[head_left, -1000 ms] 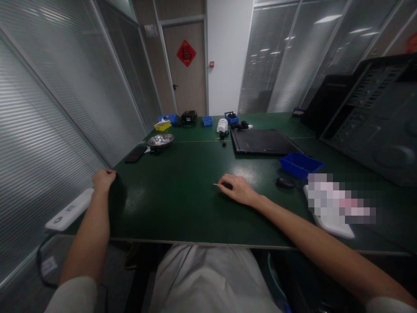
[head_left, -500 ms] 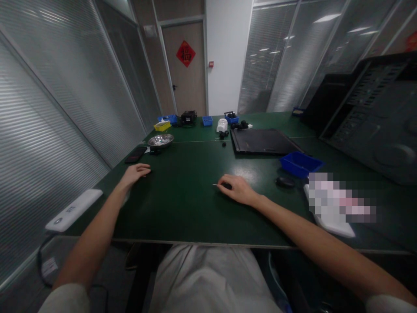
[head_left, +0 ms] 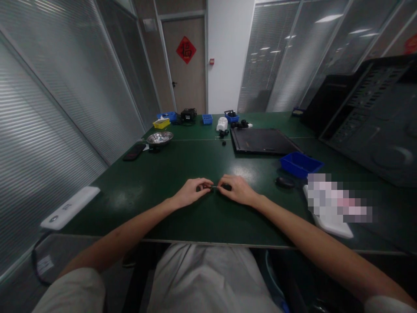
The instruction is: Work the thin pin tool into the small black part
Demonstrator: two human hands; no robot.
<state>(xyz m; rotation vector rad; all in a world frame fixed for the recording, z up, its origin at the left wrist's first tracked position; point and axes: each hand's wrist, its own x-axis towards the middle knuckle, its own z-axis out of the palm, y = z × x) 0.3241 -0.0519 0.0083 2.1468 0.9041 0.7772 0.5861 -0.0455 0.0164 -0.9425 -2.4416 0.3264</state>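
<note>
My right hand [head_left: 239, 189] rests low over the green table [head_left: 182, 161], its thumb and fingers pinched on a thin metallic rod [head_left: 214, 187] that points left. Something dark shows in the gap behind those fingertips, too small to name. My left hand [head_left: 193, 192] faces it, thumb and fingers closed around a small dark piece at the rod's free end. The fingertips of both hands are only a short way apart. Whether the dark piece and the rod touch I cannot tell.
Right of my hands lie a black computer mouse [head_left: 284, 182], a blue tray [head_left: 301, 164] and a flat black panel [head_left: 265, 141]. A steel bowl [head_left: 160, 138] and a phone [head_left: 134, 152] are at left. A white power strip [head_left: 70, 208] lies along the left edge. A computer case [head_left: 378, 121] stands far right.
My left hand has come from the left, near the phone, over to the rod in my right hand. My right hand has stayed nearly in place.
</note>
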